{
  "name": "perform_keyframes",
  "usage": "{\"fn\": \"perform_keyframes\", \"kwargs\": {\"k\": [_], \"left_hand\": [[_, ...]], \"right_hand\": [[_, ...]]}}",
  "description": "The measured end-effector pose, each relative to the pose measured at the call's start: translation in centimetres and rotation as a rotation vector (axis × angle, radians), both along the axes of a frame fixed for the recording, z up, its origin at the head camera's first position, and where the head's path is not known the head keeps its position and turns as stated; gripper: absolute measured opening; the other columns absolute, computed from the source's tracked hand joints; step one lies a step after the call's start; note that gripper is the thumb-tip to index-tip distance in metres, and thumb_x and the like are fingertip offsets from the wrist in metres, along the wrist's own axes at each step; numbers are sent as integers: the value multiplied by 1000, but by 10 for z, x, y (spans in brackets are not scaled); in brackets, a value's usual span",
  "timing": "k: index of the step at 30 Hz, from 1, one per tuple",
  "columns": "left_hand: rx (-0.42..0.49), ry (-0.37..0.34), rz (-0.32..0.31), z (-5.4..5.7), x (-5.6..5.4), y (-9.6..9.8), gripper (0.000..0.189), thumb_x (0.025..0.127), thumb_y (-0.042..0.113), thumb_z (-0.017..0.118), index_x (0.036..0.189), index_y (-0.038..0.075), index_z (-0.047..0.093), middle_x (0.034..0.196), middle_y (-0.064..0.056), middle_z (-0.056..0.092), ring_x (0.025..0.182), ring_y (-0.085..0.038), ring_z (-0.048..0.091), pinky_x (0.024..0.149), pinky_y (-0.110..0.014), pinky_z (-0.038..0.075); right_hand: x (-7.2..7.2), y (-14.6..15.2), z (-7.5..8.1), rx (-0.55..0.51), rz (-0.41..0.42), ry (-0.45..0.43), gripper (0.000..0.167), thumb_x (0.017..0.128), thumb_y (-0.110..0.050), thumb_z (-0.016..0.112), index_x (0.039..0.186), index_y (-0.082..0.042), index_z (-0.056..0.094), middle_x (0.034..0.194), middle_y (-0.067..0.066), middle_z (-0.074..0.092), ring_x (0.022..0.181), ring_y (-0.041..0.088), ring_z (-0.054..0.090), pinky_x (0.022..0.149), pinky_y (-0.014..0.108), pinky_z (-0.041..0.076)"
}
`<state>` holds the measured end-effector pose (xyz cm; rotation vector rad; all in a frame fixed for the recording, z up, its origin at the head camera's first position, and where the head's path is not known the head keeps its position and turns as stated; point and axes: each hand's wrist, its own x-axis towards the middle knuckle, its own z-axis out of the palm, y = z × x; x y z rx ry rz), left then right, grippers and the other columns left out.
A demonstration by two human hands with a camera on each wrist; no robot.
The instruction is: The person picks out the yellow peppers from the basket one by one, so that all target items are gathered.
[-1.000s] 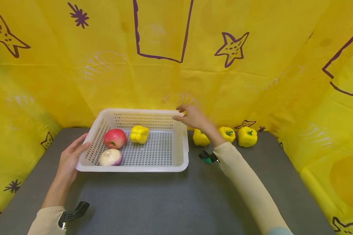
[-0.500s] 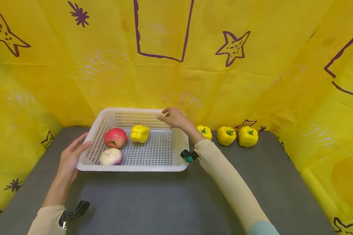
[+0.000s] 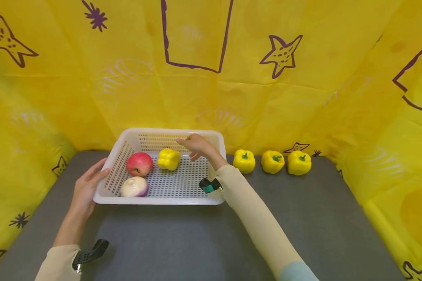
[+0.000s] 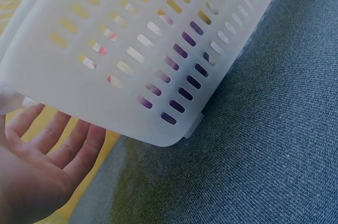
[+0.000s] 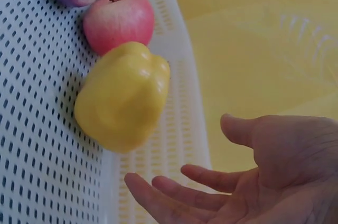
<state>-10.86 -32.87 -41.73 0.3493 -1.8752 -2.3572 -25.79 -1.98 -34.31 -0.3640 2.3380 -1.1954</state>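
Note:
A white perforated plastic basket (image 3: 158,200) stands on the grey table, holding a red apple (image 3: 139,164), a purple-and-white turnip (image 3: 135,187) and a yellow bell pepper (image 3: 168,159). At its left end my left hand (image 3: 86,187) grips the rim, thumb over the edge and fingers spread below it in the left wrist view. My right hand (image 3: 198,146) is over the basket's right half, just right of the pepper. In the right wrist view its thumb and fingers (image 5: 163,184) are spread with nothing between them, and the pepper lies apart from them.
Three more yellow bell peppers stand in a row right of the basket: a near one (image 3: 244,161), a middle one (image 3: 272,162) and a far right one (image 3: 299,162). A yellow patterned cloth (image 3: 183,97) hangs behind and along both sides of the grey table (image 3: 168,242).
My right hand has moved left from the basket's right rim to above its inside, nearer the pepper, uncovering the peppers on the right. My left hand keeps its hold on the rim.

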Motion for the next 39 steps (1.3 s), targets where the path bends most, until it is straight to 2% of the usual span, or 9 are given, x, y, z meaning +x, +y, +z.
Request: {"fn": "perform_keyframes", "kwargs": {"k": [4, 10, 14, 19, 22, 28, 31, 36, 39], "left_hand": [[-19, -9, -11, 0, 1, 0, 51, 95, 20, 65, 144, 24, 51, 97, 15, 72, 81, -5, 69, 64, -26, 58], [-35, -32, -10, -3, 4, -1, 50, 95, 20, 65, 144, 25, 51, 96, 15, 71, 81, -4, 69, 63, -26, 58], [-37, -42, -7, -2, 5, 1, 53, 95, 22, 66, 145, 24, 49, 97, 16, 71, 81, -4, 69, 64, -26, 58], [-49, -36, -9, 0, 3, 3, 55, 94, 23, 67, 146, 24, 48, 97, 17, 71, 82, -4, 69, 64, -25, 58], [-52, -28, -7, 0, 1, 4, 54, 94, 23, 67, 145, 24, 49, 97, 16, 71, 82, -4, 69, 64, -25, 58], [-45, -29, 5, 2, 1, 5, 52, 94, 22, 68, 143, 25, 52, 95, 15, 71, 81, -4, 69, 64, -25, 58], [-47, -32, 14, 2, 1, 4, 53, 93, 23, 68, 144, 25, 52, 95, 16, 71, 81, -4, 69, 64, -25, 57], [-40, -26, 17, 1, 2, 2, 53, 94, 22, 68, 144, 24, 52, 96, 16, 71, 82, -4, 69, 64, -25, 57], [-38, -15, 16, 1, 2, 1, 52, 94, 21, 67, 144, 23, 51, 97, 16, 71, 82, -4, 69, 64, -25, 58]], "right_hand": [[3, -14, -8, 28, -67, -25, 57, 101, -40, 51, 129, 10, 52, 127, 24, 54, 91, 44, 67, 80, 46, 57], [3, -33, -27, 42, -171, -176, 61, 104, -46, 41, 150, -6, 38, 137, 26, 49, 101, 47, 64, 84, 51, 55], [1, -41, -39, 64, -228, -214, 58, 104, -47, 39, 146, -7, 45, 132, 27, 50, 102, 47, 62, 81, 52, 56], [-1, -47, -42, 55, -225, -216, 59, 102, -46, 46, 140, -1, 49, 131, 25, 52, 99, 48, 63, 81, 51, 56], [0, -48, -40, 56, -173, -216, 61, 98, -49, 53, 134, 0, 53, 124, 21, 55, 102, 47, 62, 84, 51, 55], [1, -50, -34, 99, 75, -217, 52, 90, -47, 66, 118, -3, 60, 100, 11, 56, 98, 41, 63, 86, 48, 55], [1, -50, -31, 86, 145, -235, 52, 90, -41, 68, 122, -2, 57, 104, 11, 58, 96, 37, 62, 87, 47, 54], [-4, -49, -31, 43, 192, -293, 62, 94, -33, 65, 144, -3, 43, 125, 13, 54, 103, 35, 58, 90, 48, 53], [-6, -48, -32, 32, 215, -304, 61, 93, -30, 67, 143, -3, 45, 126, 12, 55, 106, 35, 57, 92, 47, 53]]}}
